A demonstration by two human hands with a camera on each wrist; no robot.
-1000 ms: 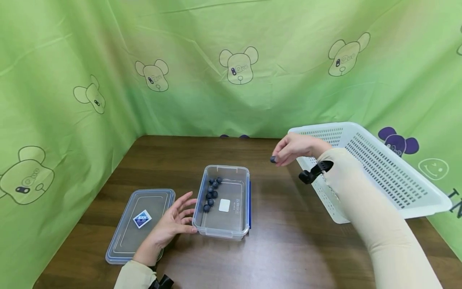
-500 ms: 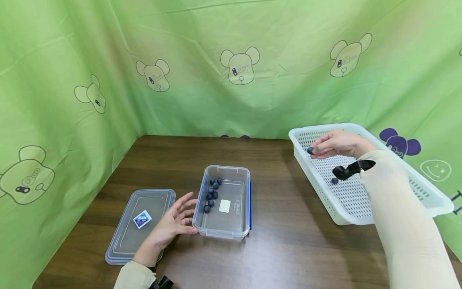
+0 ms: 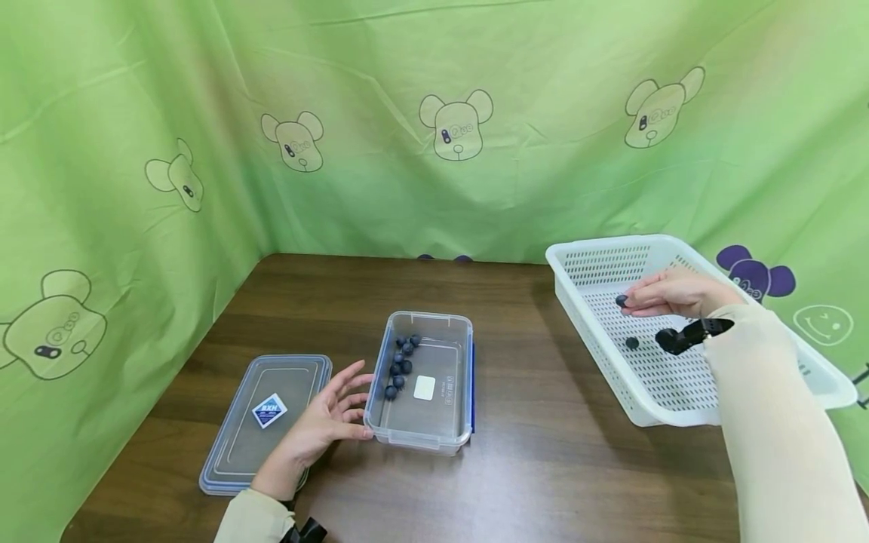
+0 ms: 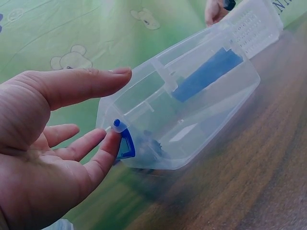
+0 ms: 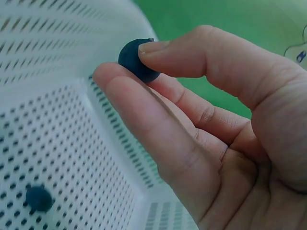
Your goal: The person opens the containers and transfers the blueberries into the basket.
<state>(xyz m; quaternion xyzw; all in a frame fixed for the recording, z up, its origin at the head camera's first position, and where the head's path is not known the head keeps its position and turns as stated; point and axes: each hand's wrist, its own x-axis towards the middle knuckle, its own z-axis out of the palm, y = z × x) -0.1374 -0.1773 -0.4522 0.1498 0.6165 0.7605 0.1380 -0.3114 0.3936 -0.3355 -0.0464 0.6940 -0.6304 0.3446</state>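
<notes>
Between thumb and fingers, my right hand (image 3: 668, 292) pinches a dark blueberry (image 5: 136, 60) above the white perforated basket (image 3: 597, 354). Another blueberry (image 3: 632, 343) lies on the basket's floor, also seen in the right wrist view. My left hand (image 3: 324, 418), fingers spread and fairly straight, touches the left side of a clear plastic container (image 3: 434, 434). Several blueberries (image 3: 398, 369) sit along the left half of that container. In the left wrist view, a fingertip rests by a blue clip (image 4: 125, 143) on the container's side.
A clear lid (image 3: 234, 452) with a blue rim and a diamond label lies left of the container, partly behind my left hand. The brown wooden table (image 3: 529, 467) ends at a green printed curtain (image 3: 380, 204) at the back and sides.
My right hand has moved right with the blueberry, from the table side of the basket to over its inside. This uncovers the blueberry on the basket floor. My left hand stays put.
</notes>
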